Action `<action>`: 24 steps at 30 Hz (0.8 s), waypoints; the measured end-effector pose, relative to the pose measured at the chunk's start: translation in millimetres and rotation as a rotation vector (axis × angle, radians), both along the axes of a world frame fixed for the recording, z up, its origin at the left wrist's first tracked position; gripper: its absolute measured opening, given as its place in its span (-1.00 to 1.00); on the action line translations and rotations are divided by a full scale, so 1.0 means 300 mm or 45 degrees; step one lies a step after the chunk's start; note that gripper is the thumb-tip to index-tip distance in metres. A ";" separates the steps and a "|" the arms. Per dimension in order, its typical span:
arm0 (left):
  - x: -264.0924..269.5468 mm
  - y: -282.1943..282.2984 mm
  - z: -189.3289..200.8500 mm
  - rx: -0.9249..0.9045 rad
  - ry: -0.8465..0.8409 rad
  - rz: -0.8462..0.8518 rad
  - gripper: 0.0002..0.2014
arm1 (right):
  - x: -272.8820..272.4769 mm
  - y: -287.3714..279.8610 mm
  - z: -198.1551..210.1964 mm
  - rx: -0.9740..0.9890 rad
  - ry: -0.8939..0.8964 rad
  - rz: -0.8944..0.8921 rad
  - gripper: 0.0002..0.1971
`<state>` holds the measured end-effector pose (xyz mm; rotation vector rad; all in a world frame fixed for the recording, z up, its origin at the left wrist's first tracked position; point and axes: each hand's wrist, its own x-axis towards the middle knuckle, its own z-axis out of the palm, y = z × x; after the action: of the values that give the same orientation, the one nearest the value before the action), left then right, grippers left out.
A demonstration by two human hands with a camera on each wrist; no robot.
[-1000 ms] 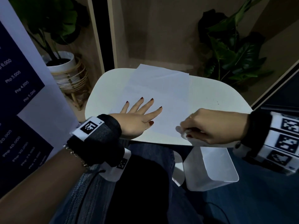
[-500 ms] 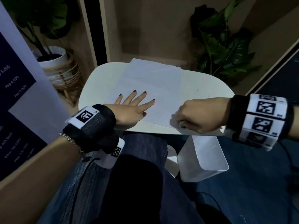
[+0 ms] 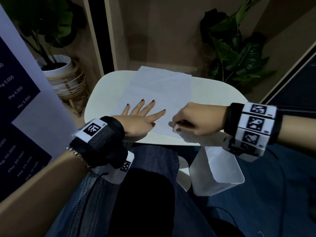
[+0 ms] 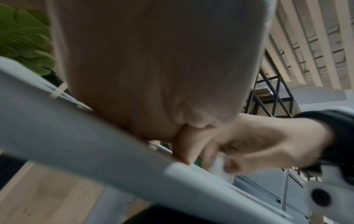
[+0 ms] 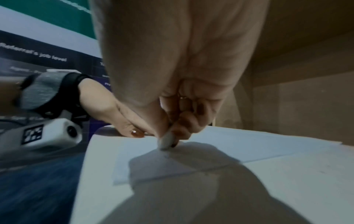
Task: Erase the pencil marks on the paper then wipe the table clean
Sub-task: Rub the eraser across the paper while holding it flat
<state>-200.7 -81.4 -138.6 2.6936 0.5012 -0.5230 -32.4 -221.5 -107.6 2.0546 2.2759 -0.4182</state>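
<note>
Risk of creasing or tearing paper [image 3: 159, 93] near bench [image 3: 213, 93] edge: right hand [image 3: 196, 119] pinching eraser [image 5: 166, 141], rubbing hard; left hand [image 3: 136, 122] flat, fingers spread, pinning only one side.

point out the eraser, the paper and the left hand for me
eraser [image 5: 167, 140], right wrist view, its pale tip on the paper
paper [image 3: 160, 93], head view, bare middle of the sheet
left hand [image 3: 136, 122], head view, back of the hand

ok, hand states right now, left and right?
Left hand: open, fingers flat on the paper.
Right hand: closed, pinching a white eraser against the paper.
</note>
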 end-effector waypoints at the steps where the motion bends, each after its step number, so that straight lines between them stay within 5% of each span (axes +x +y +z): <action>1: 0.001 0.000 0.000 0.002 0.004 0.001 -0.46 | 0.005 -0.019 0.011 -0.074 0.015 0.041 -0.83; 3: 0.002 0.002 0.001 0.004 0.008 -0.002 -0.46 | 0.017 -0.021 0.032 -0.161 0.001 0.076 -0.85; 9: 0.006 0.002 -0.007 0.016 0.007 0.007 -0.46 | 0.013 0.043 -0.004 0.113 -0.164 -0.069 -0.81; 15: 0.005 0.003 0.004 -0.002 0.032 0.004 -0.45 | 0.022 -0.024 0.046 -0.164 -0.011 0.047 -0.86; 20: 0.005 -0.011 0.012 0.003 0.032 0.031 -0.45 | -0.011 0.051 0.025 0.076 -0.154 -0.094 -0.81; 24: 0.005 -0.009 0.013 0.007 0.040 0.021 -0.45 | -0.017 0.021 0.043 -0.159 -0.155 -0.075 -0.80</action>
<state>-199.1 -84.0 -134.8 2.6882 0.5341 -0.5607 -37.4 -215.1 -94.7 2.0309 2.0711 -0.4139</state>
